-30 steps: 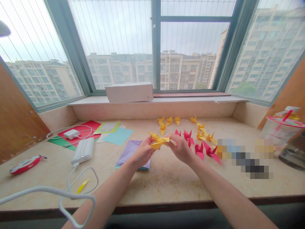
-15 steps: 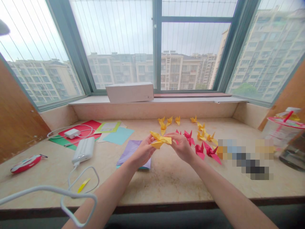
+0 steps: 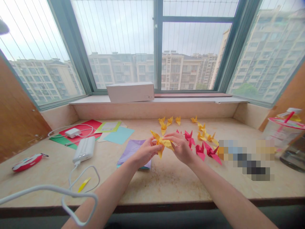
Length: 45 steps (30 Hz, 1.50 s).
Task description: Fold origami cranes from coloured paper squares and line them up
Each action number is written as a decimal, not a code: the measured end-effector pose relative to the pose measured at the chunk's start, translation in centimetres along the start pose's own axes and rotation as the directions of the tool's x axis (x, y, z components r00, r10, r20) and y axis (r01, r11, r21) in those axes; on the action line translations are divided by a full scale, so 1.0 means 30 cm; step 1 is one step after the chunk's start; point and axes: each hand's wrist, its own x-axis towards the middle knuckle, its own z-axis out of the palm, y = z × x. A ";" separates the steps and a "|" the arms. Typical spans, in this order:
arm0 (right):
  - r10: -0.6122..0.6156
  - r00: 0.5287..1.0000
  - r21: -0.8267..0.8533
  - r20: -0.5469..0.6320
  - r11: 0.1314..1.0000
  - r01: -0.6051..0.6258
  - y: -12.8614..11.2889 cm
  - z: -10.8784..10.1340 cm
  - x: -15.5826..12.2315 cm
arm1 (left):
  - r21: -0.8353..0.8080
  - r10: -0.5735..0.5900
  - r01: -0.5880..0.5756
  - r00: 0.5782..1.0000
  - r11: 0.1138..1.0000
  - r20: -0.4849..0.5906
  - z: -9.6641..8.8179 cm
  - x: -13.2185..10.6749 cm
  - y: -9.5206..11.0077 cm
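Observation:
Above the counter, a yellow paper crane (image 3: 160,147) is held between both hands, its points spread up and down. My left hand (image 3: 148,151) pinches it from the left, thumb across its middle. From the right, my right hand (image 3: 179,146) grips one yellow flap between thumb and fingers. Beyond the hands stand several finished yellow cranes (image 3: 163,127). Red cranes (image 3: 200,150) sit just right of my right hand, with more yellow cranes (image 3: 201,136) behind them. Below my left hand lies a stack of purple and blue paper (image 3: 130,152).
At the left are colored sheets (image 3: 119,135), a white power bank (image 3: 84,149) with a looping cable (image 3: 47,188), a charger (image 3: 72,132), a red-and-white object (image 3: 30,163) and a yellow strip (image 3: 84,184). A white box (image 3: 130,92) rests on the sill. A plastic cup (image 3: 284,130) stands at right.
The yellow crane has been turned, so one point now hangs downward. My right hand has closed further over its right flap, and my left thumb has moved onto its middle.

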 end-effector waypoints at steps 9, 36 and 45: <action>0.125 0.987 -0.124 -0.102 0.983 -0.137 0.012 0.010 -0.009 | 0.141 0.103 -0.081 0.983 0.987 -0.153 -0.011 0.022 -0.023; 0.154 0.975 -0.124 -0.163 0.977 -0.175 0.012 0.021 -0.007 | 0.466 0.193 -0.137 0.978 0.874 -0.075 -0.015 0.025 -0.042; 0.308 0.923 -0.164 -0.230 0.923 -0.349 -0.009 0.020 0.000 | 0.548 0.216 -0.172 0.976 0.819 -0.015 -0.033 0.025 -0.062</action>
